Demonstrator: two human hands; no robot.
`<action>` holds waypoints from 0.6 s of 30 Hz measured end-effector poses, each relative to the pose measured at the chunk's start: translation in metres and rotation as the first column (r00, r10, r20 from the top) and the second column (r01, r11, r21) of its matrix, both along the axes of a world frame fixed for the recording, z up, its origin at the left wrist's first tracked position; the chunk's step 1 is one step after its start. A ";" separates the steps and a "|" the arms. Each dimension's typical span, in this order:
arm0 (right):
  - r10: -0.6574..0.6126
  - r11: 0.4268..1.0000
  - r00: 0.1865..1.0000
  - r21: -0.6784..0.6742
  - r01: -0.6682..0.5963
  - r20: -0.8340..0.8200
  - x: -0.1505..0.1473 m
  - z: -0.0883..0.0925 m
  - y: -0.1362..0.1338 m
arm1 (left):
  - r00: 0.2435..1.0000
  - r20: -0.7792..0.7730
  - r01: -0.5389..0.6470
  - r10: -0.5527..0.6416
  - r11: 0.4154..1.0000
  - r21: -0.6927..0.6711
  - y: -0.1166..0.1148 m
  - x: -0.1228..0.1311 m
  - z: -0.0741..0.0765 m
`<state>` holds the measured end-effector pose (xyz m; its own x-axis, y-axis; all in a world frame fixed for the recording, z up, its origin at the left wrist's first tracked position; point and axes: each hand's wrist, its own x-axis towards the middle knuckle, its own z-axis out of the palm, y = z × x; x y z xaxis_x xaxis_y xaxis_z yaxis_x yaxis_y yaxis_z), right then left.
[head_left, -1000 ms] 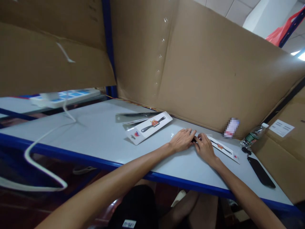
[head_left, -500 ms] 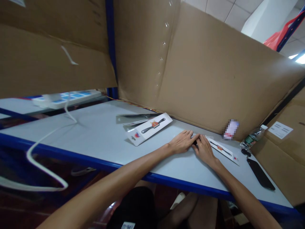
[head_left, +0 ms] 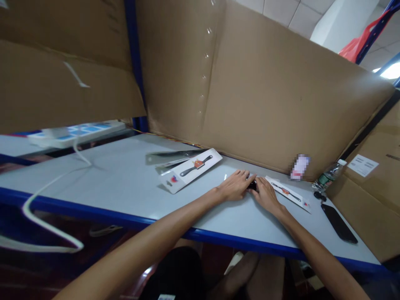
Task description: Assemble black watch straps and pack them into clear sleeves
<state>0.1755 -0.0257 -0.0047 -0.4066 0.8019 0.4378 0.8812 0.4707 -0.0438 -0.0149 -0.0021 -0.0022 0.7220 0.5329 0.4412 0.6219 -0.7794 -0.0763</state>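
My left hand (head_left: 236, 186) and my right hand (head_left: 265, 195) meet over the tabletop, fingers bent and thumbs close together. Between them a small black object (head_left: 252, 184) shows; most of it is covered by my fingers, so its kind stays unclear. Both hands seem closed on it. Just right of my right hand lies a white packaging card (head_left: 286, 191) printed with a black, long-handled item and an orange picture. To the left of my hands, a similar package (head_left: 196, 166) with a hanging hole rests on top of several others, fanned out.
The grey table (head_left: 103, 179) has a blue front edge. At its right are a black phone (head_left: 339, 223), a water bottle (head_left: 328, 177) and small black round items (head_left: 319, 196). Cardboard (head_left: 256, 91) walls the back. A white cable (head_left: 40, 223) hangs at left near a power strip (head_left: 78, 134).
The view has shifted slightly, so things sit a little further left. My hands stay together at the same spot, with a bit more of the black object showing between them.
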 end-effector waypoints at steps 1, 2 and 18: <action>0.000 1.000 1.000 -0.006 0.000 -0.017 0.000 0.000 0.000 | 1.000 -0.006 0.004 -0.004 1.000 -0.002 0.000 0.000 0.000; 0.000 1.000 0.999 -0.011 -0.001 -0.032 0.000 0.000 0.000 | 1.000 -0.011 0.011 -0.011 1.000 -0.005 0.000 -0.001 0.001; -0.037 0.999 0.993 0.039 0.033 0.112 -0.006 0.000 -0.009 | 0.999 -0.036 -0.001 0.001 1.000 -0.006 0.008 -0.007 -0.006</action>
<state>0.1694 -0.0344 -0.0046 -0.4268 0.8007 0.4203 0.8956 0.4388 0.0734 -0.0214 0.0060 -0.0078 0.7369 0.5363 0.4116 0.6196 -0.7792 -0.0940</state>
